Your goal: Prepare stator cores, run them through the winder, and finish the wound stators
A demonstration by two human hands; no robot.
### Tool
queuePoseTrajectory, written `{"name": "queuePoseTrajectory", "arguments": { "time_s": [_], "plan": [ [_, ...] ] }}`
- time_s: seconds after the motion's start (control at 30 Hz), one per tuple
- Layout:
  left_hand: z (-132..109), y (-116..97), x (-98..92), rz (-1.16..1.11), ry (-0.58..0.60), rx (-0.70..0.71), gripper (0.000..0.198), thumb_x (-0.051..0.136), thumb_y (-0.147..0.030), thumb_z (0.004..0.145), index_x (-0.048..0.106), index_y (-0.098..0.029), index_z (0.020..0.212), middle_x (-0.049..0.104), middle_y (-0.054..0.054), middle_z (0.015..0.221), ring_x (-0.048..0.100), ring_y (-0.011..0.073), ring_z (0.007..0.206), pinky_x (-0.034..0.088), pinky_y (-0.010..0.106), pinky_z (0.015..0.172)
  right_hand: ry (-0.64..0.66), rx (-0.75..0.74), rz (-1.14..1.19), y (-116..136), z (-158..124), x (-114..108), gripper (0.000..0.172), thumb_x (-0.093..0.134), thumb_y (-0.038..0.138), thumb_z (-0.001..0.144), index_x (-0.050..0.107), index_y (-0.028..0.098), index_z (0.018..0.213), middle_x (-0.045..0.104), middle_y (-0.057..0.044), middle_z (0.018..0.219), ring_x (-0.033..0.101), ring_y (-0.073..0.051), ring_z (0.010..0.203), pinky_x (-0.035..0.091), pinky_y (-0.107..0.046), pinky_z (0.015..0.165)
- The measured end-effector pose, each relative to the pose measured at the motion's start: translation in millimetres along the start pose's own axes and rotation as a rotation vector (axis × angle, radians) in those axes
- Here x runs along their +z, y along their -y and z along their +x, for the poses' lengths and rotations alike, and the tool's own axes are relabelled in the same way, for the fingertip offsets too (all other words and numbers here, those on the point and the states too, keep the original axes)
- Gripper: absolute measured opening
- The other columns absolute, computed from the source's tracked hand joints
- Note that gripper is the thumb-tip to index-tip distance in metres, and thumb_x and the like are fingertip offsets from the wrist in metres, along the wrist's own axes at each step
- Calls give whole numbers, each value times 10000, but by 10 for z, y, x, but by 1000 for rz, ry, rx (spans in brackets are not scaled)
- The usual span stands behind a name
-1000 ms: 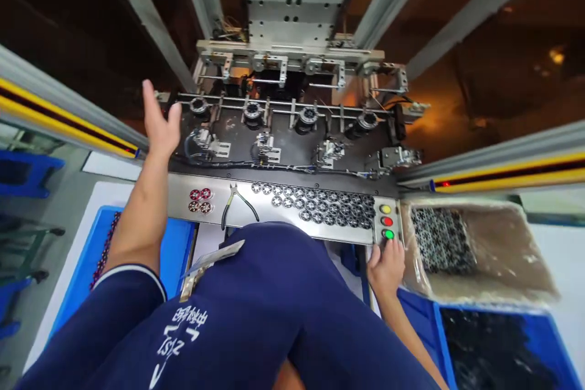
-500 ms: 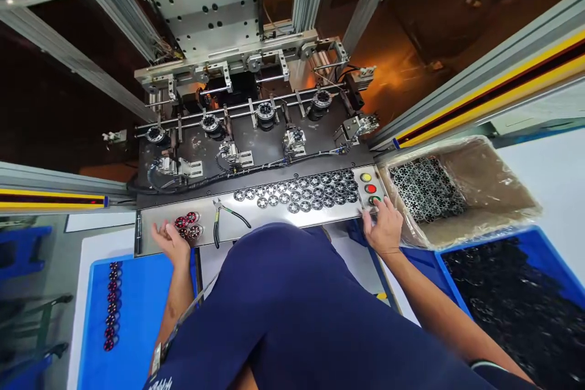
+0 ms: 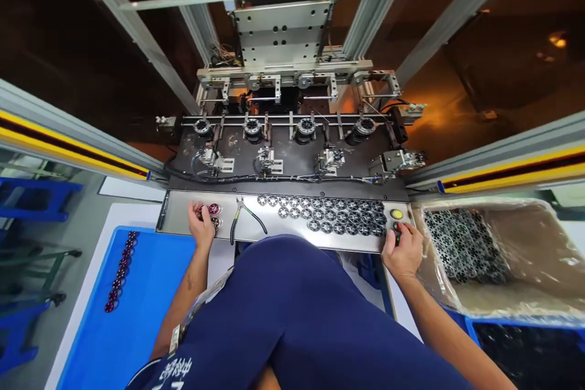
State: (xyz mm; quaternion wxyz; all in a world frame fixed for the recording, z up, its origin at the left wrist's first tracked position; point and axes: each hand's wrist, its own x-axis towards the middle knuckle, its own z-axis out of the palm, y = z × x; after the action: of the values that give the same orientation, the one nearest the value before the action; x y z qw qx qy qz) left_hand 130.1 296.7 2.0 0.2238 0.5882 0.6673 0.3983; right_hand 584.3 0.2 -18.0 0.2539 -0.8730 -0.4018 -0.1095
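Observation:
My left hand is at the left end of the metal ledge, its thumb and fingers curled around a red-and-black round wound part; the fingers partly hide it. Two similar parts, one a red wound part, lie just right of the fingertips. My right hand is at the ledge's right end, holding nothing, with thumb and fingers apart. Its fingertips cover much of the red button and a green button below; whether they press is unclear. A yellow button is just above.
Cutting pliers and rows of dark slotted rings lie on the ledge. Behind stands a fixture with several round holders. Yellow-edged bars flank it. At right is a plastic-lined box; at left, a blue tray.
The view has swung left, so everything appears farther right. My left hand has moved onto the red parts and its fingers have curled in. My right hand stays at the buttons.

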Motion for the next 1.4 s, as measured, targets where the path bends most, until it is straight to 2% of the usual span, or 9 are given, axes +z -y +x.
{"name": "queuePoseTrajectory", "arguments": {
  "time_s": [0.23,0.43,0.6,0.8,1.0,1.23,1.4],
  "plan": [
    [-19,1,1,31,-8,-13,583,489,-480,968,458,-125,1429,654,197,1288,636,253,1206,486,418,1070,42,20,27,-10,-4,-29,612,383,563,943,626,41,1150,579,-276,1157,551,-391,1145,474,-566,955],
    [-31,31,8,43,-7,-17,554,493,-460,968,469,-140,1419,669,175,1264,619,251,1239,462,418,1101,103,7,21,38,-317,-237,678,383,613,921,600,33,1196,593,-282,1173,546,-427,1197,461,-612,983],
    [-49,41,26,42,-19,-27,532,517,-447,956,488,-156,1400,680,154,1241,624,243,1237,465,412,1105,118,6,-17,31,-454,-353,669,369,597,920,597,43,1217,635,-241,1034,541,-458,1194,472,-644,935],
    [-61,23,32,19,-36,-43,510,542,-440,941,517,-157,1364,685,151,1226,632,249,1222,464,426,1107,52,-14,-21,-9,-221,-271,575,435,573,889,634,89,1127,625,-208,938,595,-432,1052,504,-599,855],
    [-71,-2,28,2,-38,-50,476,548,-421,942,536,-156,1338,683,148,1238,629,242,1225,470,419,1098,-18,-32,13,-6,100,-70,534,468,510,888,634,81,1159,609,-253,982,560,-461,1068,470,-636,872],
    [-60,-47,10,6,-51,-40,460,537,-412,946,539,-150,1325,689,160,1225,643,252,1201,489,433,1068,-49,-28,74,122,175,19,501,424,502,897,663,114,1106,620,-212,908,589,-417,955,493,-592,820],
    [-51,-28,17,16,2,-57,477,518,-424,961,526,-139,1344,671,172,1248,609,265,1247,460,458,1096,-28,-6,28,127,161,-37,537,429,512,889,676,97,1123,651,-228,950,616,-439,993,523,-600,798]
  ]
}}
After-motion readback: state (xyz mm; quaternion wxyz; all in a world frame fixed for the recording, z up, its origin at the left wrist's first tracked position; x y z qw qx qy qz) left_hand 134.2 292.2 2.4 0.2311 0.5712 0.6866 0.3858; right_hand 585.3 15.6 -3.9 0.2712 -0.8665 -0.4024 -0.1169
